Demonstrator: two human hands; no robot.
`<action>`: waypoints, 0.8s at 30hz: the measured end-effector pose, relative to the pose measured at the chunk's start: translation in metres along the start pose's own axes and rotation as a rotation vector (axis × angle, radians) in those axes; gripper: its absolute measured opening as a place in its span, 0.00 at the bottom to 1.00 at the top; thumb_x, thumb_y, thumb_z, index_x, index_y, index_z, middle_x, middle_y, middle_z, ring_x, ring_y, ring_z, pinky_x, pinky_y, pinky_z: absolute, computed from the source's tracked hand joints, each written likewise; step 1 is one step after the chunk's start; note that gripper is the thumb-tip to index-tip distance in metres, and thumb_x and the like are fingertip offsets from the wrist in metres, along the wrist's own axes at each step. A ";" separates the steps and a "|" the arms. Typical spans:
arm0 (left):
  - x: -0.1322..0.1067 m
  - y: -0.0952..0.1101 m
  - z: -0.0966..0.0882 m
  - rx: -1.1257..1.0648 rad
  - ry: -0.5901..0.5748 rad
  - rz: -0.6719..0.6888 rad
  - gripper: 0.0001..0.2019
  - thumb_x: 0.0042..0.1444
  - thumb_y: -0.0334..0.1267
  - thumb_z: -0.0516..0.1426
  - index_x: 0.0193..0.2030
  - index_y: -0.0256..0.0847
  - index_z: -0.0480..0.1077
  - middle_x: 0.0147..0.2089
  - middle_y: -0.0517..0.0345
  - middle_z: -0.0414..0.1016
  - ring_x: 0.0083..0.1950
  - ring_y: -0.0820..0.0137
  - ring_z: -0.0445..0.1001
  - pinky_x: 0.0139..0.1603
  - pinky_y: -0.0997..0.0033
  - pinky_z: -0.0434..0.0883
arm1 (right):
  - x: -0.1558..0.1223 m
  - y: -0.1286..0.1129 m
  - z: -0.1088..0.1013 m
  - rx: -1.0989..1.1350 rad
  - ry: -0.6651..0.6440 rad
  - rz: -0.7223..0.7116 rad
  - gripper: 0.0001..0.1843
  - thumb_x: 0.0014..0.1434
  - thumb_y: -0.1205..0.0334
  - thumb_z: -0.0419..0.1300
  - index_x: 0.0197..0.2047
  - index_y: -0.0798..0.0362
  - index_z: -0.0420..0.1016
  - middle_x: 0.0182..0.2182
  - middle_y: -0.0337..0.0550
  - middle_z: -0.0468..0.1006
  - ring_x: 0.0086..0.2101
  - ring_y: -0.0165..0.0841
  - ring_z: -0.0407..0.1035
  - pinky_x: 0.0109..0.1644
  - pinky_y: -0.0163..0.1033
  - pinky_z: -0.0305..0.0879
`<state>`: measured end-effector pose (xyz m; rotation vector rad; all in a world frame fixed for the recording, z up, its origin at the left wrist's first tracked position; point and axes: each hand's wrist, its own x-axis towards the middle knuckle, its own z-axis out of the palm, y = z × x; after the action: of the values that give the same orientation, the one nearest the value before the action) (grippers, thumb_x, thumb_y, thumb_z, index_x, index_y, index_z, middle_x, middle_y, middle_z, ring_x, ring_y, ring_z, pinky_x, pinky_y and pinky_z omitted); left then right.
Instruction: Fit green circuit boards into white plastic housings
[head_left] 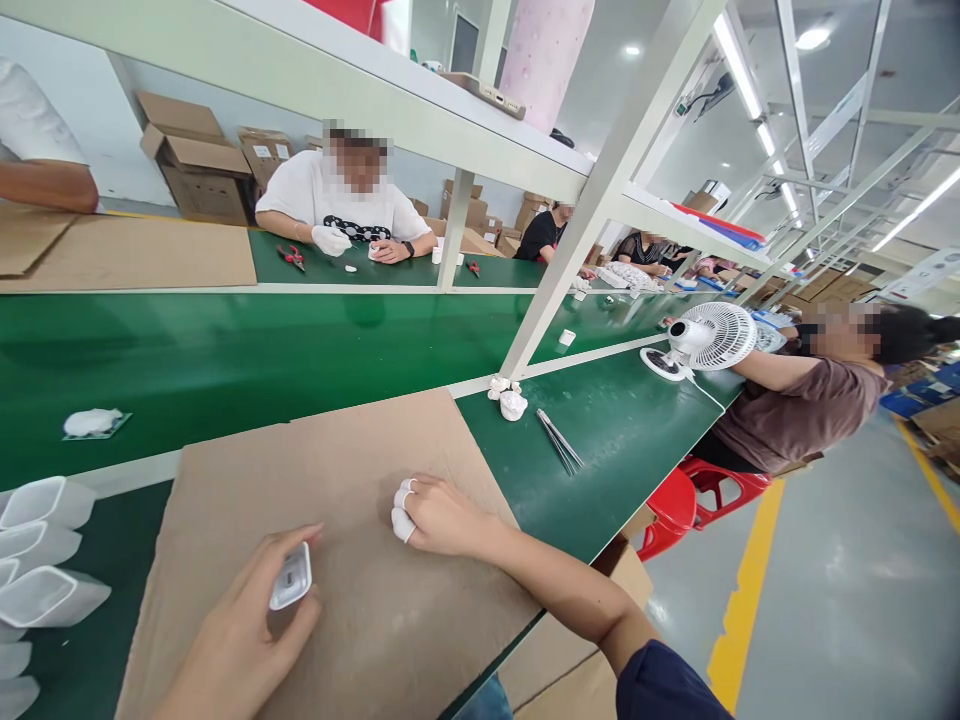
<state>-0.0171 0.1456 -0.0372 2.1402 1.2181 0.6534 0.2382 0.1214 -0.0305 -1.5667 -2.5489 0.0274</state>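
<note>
My left hand (240, 625) holds a small white plastic cap (291, 578) between thumb and fingers, low over the brown cardboard sheet (330, 470). My right hand (439, 515) rests as a loose fist on the same sheet, with white finger cots on two fingertips; I see nothing held in it. A row of white plastic housings (41, 550) lies at the left edge, just left of my left hand.
A green conveyor belt (225, 360) runs behind the cardboard, carrying a white part on a card (94, 423). White cloth bits (510, 400) and metal tweezers (559, 440) lie to the right. A desk fan (705, 340) and a seated co-worker (795, 400) are further right; others sit across.
</note>
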 end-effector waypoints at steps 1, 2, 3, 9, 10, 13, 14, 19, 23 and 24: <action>0.000 0.001 0.000 0.002 -0.002 -0.002 0.20 0.55 0.47 0.53 0.53 0.45 0.68 0.54 0.52 0.76 0.50 0.58 0.79 0.31 0.73 0.76 | 0.000 0.000 0.000 0.002 0.000 0.001 0.10 0.66 0.66 0.52 0.31 0.53 0.67 0.30 0.42 0.72 0.32 0.34 0.65 0.38 0.37 0.59; -0.001 0.002 0.000 0.003 -0.003 -0.002 0.20 0.55 0.47 0.52 0.53 0.44 0.68 0.54 0.52 0.76 0.50 0.59 0.79 0.32 0.73 0.77 | 0.000 0.000 0.000 0.005 -0.001 0.001 0.10 0.66 0.66 0.52 0.31 0.53 0.67 0.30 0.42 0.72 0.32 0.34 0.64 0.38 0.37 0.58; -0.001 0.004 -0.001 0.003 -0.003 0.000 0.20 0.55 0.47 0.52 0.53 0.44 0.68 0.54 0.52 0.76 0.51 0.60 0.79 0.35 0.73 0.77 | 0.000 -0.001 0.001 0.008 -0.001 0.002 0.10 0.65 0.66 0.51 0.31 0.53 0.67 0.30 0.42 0.72 0.32 0.34 0.64 0.38 0.37 0.58; -0.002 0.017 -0.004 -0.003 -0.009 0.018 0.20 0.55 0.43 0.51 0.54 0.43 0.67 0.53 0.52 0.75 0.46 0.64 0.80 0.35 0.74 0.76 | -0.001 -0.002 0.004 0.046 0.006 -0.001 0.10 0.62 0.68 0.53 0.28 0.53 0.66 0.28 0.43 0.71 0.31 0.35 0.64 0.39 0.38 0.59; -0.002 0.018 -0.004 -0.010 0.001 0.024 0.20 0.55 0.42 0.51 0.54 0.43 0.67 0.52 0.52 0.75 0.46 0.64 0.80 0.37 0.74 0.76 | -0.001 -0.002 0.004 0.055 0.013 -0.001 0.10 0.62 0.69 0.53 0.28 0.53 0.66 0.28 0.43 0.71 0.30 0.35 0.63 0.38 0.38 0.58; -0.003 0.021 -0.002 -0.040 0.007 0.034 0.20 0.55 0.38 0.50 0.54 0.42 0.66 0.52 0.52 0.75 0.47 0.65 0.79 0.42 0.72 0.76 | -0.002 -0.002 0.006 0.088 0.045 0.005 0.09 0.59 0.70 0.54 0.27 0.52 0.63 0.26 0.41 0.69 0.29 0.34 0.63 0.36 0.38 0.58; -0.004 0.022 -0.001 -0.049 0.000 0.033 0.20 0.55 0.36 0.49 0.55 0.42 0.65 0.53 0.52 0.74 0.48 0.65 0.78 0.43 0.71 0.76 | -0.003 -0.002 0.006 0.102 0.060 0.009 0.10 0.58 0.71 0.53 0.27 0.51 0.62 0.26 0.40 0.68 0.29 0.33 0.63 0.36 0.37 0.58; -0.011 0.030 0.002 -0.106 -0.036 0.058 0.26 0.54 0.27 0.48 0.60 0.46 0.60 0.57 0.52 0.69 0.55 0.64 0.74 0.56 0.62 0.72 | -0.007 -0.002 0.011 0.196 0.163 0.006 0.11 0.55 0.74 0.48 0.24 0.50 0.56 0.24 0.39 0.67 0.26 0.32 0.65 0.32 0.35 0.59; -0.009 0.035 -0.004 -0.104 -0.070 0.116 0.27 0.51 0.28 0.52 0.60 0.43 0.60 0.56 0.49 0.69 0.58 0.59 0.71 0.58 0.59 0.71 | 0.012 0.006 0.010 0.295 0.204 -0.078 0.12 0.58 0.71 0.45 0.26 0.50 0.60 0.22 0.41 0.71 0.23 0.33 0.68 0.27 0.35 0.62; -0.008 0.035 -0.005 -0.080 -0.055 0.135 0.27 0.51 0.30 0.53 0.61 0.41 0.59 0.57 0.47 0.69 0.59 0.58 0.70 0.58 0.57 0.71 | 0.023 0.009 0.009 0.313 0.204 -0.108 0.12 0.59 0.70 0.45 0.27 0.50 0.62 0.23 0.42 0.72 0.23 0.34 0.70 0.27 0.36 0.63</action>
<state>-0.0034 0.1255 -0.0101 2.1728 1.0087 0.6843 0.2345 0.1467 -0.0379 -1.2476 -2.3316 0.2297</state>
